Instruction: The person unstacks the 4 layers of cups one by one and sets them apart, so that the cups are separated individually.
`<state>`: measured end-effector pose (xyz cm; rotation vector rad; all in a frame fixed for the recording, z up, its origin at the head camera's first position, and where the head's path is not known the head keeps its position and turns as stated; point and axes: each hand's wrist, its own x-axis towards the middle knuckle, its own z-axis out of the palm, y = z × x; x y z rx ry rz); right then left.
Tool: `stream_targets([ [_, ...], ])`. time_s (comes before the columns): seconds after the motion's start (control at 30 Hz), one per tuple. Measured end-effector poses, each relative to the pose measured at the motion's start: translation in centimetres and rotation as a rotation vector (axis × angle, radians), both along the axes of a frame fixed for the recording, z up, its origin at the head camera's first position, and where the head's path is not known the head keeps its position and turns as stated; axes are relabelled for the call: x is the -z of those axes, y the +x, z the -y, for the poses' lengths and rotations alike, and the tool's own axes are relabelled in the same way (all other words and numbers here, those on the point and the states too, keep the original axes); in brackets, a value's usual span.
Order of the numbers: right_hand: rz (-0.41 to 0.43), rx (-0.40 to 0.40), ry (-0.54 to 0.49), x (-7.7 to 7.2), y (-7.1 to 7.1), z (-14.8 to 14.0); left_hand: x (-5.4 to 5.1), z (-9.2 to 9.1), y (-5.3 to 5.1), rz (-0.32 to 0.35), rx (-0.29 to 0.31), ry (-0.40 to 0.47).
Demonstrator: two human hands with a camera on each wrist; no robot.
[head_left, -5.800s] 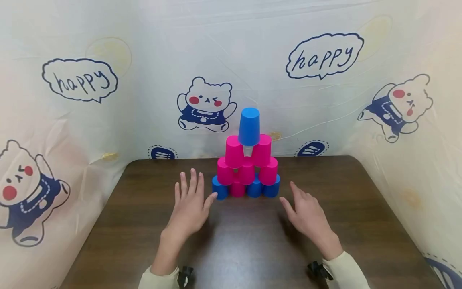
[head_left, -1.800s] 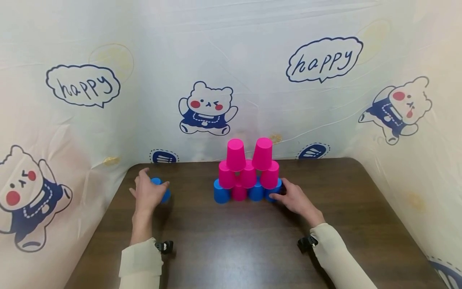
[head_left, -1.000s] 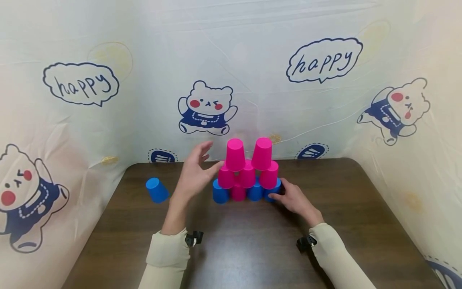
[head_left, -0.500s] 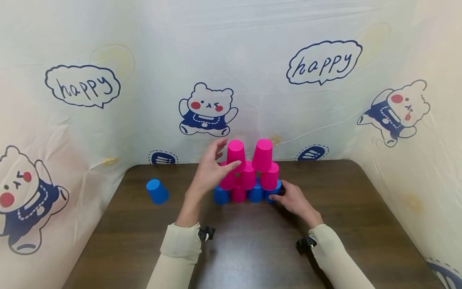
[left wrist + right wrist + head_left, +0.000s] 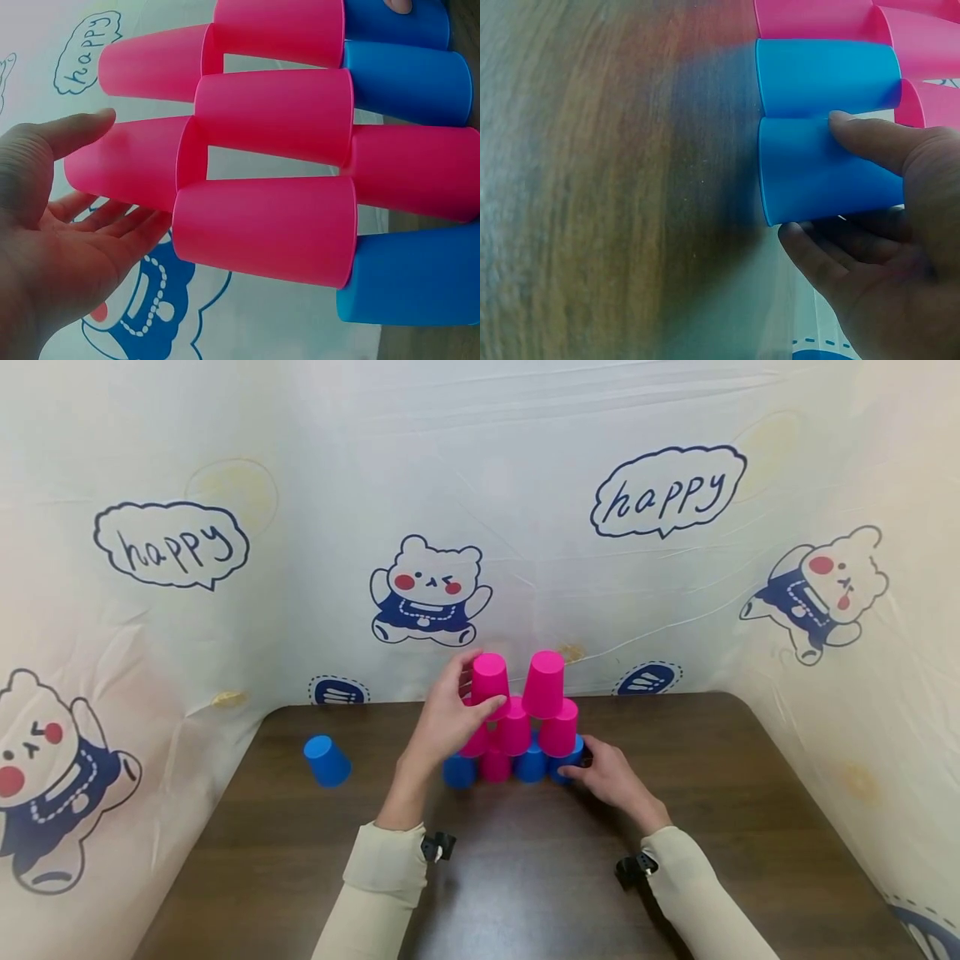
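On the table, upside-down cups form a stepped stack in the head view. My left hand [image 5: 448, 714] is around the left pink cup [image 5: 490, 675] of the upper row, thumb at its near side, fingers behind. The other upper pink cup [image 5: 543, 683] stands apart to its right. Below is a row of pink cups [image 5: 514, 728], over a bottom row with one pink cup [image 5: 495, 766] and blue cups [image 5: 459, 770]. My right hand [image 5: 900, 217] holds the rightmost blue cup [image 5: 825, 169] at the base, thumb above and fingers beneath in the right wrist view.
A single blue cup [image 5: 327, 762] stands upside down at the table's left. The brown wooden table [image 5: 517, 877] ends at a pale printed sheet [image 5: 517, 468] behind the stack. Similar sheets rise along both sides.
The top blue cup has gone from the stack to the table's left, where the left hand let it go. That hand then moved right to the upper left pink cup. The right hand came to the base cup.
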<state>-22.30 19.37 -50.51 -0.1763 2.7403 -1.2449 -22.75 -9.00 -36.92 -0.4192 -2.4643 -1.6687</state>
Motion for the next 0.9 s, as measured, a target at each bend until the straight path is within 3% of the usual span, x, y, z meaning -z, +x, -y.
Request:
stream_targets([
  [0.23,-0.003,-0.005,0.006,0.0,-0.1,0.0,-0.1,-0.1,0.1,-0.016,-0.002,-0.003],
  [0.5,0.0,-0.005,0.011,0.1,-0.1,0.0,-0.6,0.5,0.6,0.019,-0.027,0.003],
  [0.73,-0.005,-0.006,0.026,0.0,-0.1,0.0,-1.8,3.0,1.7,-0.056,-0.053,0.05],
  [0.9,0.003,-0.011,0.03,0.0,-0.1,-0.2,-2.0,5.4,2.6,-0.076,-0.118,0.04],
])
